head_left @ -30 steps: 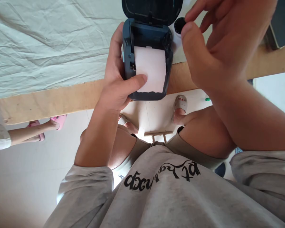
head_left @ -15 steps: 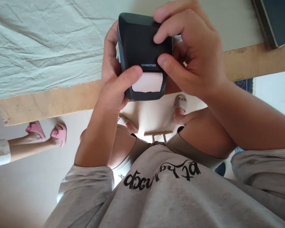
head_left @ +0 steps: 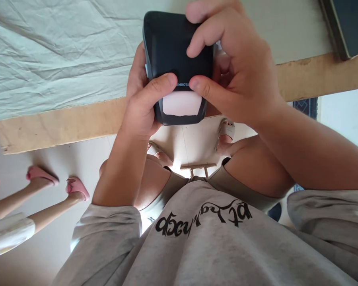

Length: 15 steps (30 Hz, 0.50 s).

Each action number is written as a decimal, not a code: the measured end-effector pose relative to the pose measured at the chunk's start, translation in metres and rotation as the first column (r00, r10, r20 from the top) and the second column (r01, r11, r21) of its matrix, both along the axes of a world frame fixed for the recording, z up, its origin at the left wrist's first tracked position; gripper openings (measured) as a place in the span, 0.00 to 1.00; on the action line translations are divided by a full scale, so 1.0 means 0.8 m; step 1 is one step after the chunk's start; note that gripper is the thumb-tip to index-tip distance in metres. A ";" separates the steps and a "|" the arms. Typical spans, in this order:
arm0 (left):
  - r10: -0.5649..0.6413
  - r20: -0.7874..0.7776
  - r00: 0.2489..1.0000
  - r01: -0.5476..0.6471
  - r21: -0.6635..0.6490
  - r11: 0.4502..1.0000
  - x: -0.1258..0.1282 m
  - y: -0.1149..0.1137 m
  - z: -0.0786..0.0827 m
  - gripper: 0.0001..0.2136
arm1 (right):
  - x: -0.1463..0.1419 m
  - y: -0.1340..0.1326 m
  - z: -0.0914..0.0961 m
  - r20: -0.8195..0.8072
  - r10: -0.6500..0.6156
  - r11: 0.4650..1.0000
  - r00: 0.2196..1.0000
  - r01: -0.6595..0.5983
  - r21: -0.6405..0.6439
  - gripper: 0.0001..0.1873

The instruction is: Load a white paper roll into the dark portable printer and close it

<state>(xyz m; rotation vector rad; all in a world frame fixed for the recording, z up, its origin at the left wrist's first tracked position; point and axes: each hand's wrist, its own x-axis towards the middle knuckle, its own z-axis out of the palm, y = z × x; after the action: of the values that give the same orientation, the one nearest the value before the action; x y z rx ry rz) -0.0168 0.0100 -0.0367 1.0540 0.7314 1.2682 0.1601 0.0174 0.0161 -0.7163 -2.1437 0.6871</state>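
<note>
A small dark label printer point(head_left: 173, 47) is held over the near edge of the table, its lid down. A strip of white paper point(head_left: 181, 104) sticks out of its front slot. My left hand point(head_left: 140, 103) wraps the printer's left side, thumb lying across the lid just above the paper. My right hand point(head_left: 235, 67) grips the right side, fingers over the lid top and thumb pressed on the lid's front edge beside the left thumb. Both hands are closed on the printer.
The wooden table point(head_left: 62, 123) carries a pale wrinkled cloth point(head_left: 53, 55). A dark flat object point(head_left: 349, 24) lies at the far right. Another person's legs in pink sandals point(head_left: 41, 178) stand on the floor at left. My knees and a stool bar point(head_left: 198, 167) are below.
The printer's lid, open a second ago with the paper roll showing, is now down. My right hand came down onto it, and both thumbs press the lid. The other person's feet shifted.
</note>
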 end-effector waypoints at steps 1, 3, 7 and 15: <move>-0.010 0.012 1.000 0.010 -0.002 1.000 0.001 -0.002 0.002 0.25 | 0.000 0.000 -0.001 -0.002 0.003 1.000 1.000 -0.003 0.023 0.14; 0.006 0.040 0.999 -0.006 -0.010 1.000 0.005 -0.007 0.007 0.23 | 0.002 0.001 -0.004 -0.009 0.007 0.997 1.000 -0.007 0.071 0.14; -0.008 0.092 0.996 0.007 0.010 1.000 0.010 -0.013 0.021 0.13 | 0.006 0.007 -0.013 0.026 0.015 0.991 1.000 -0.018 0.131 0.14; 0.062 0.149 0.987 -0.025 -0.240 0.970 0.014 -0.020 0.048 0.12 | 0.008 -0.005 -0.008 0.125 -0.069 0.998 0.990 0.069 0.001 0.14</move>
<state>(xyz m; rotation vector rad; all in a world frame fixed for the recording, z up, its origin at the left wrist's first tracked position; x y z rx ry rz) -0.0055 -0.0061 0.0019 0.7394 0.7688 1.2502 0.1661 0.0136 0.0095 -0.8517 -2.2203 0.6241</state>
